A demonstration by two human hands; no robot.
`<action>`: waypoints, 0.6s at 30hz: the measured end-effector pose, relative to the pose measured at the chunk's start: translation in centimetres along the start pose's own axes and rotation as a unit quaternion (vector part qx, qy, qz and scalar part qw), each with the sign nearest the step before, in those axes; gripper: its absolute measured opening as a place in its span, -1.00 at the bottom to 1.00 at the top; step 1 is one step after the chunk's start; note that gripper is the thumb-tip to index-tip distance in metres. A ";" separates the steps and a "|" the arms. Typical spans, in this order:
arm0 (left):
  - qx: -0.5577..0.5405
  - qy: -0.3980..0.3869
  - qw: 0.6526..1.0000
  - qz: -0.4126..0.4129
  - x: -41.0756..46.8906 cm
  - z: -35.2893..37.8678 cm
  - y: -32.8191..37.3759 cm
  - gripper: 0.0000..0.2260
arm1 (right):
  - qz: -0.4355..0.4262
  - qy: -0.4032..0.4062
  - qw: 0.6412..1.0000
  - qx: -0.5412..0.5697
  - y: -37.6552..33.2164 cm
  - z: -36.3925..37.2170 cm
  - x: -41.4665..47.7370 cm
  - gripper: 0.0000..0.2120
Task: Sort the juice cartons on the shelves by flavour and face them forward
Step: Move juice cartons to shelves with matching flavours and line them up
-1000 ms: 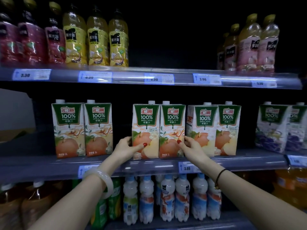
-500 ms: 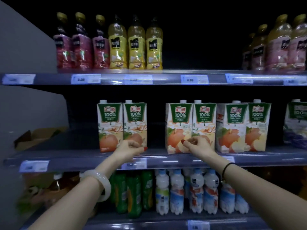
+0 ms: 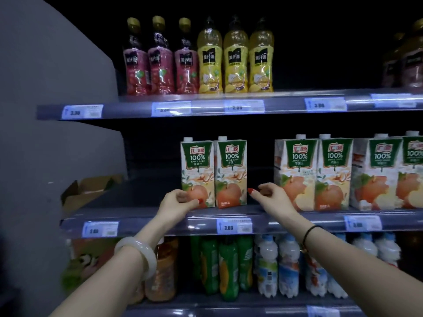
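six apple juice cartons (image 3: 231,172), three yellow bottles (image 3: 235,58)

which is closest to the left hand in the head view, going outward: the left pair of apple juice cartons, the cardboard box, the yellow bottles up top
1. Left pair of apple juice cartons: right at the left hand, whose fingertips are at the lower front of the leftmost carton.
2. Cardboard box: to the hand's left, at the far end of the same shelf.
3. Yellow bottles: one shelf up and to the right.
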State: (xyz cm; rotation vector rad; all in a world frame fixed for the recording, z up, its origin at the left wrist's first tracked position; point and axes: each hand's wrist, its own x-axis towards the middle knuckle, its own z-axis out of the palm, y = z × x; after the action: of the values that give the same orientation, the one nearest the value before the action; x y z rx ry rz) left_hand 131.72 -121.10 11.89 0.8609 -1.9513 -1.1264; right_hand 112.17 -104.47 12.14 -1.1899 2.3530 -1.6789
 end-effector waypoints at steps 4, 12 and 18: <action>-0.004 0.039 0.999 0.005 2.6 -0.1 -0.2 -0.41 | 0.000 -0.001 1.000 0.018 -0.1 1.2 2.1 -0.39; -0.023 0.057 0.998 -0.006 7.0 0.0 -1.2 -0.25 | 0.032 -0.045 0.994 0.094 -0.4 4.1 6.5 -0.32; -0.110 0.045 0.993 0.011 9.3 1.6 -1.1 -0.49 | 0.041 -0.063 0.981 0.177 -0.3 5.5 8.0 -0.62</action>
State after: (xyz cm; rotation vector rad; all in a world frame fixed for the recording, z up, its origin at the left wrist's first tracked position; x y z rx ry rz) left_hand 125.74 -128.44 12.61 0.7557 -1.7222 -1.2421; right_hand 108.95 -113.58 13.23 -1.0813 1.8971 -1.8324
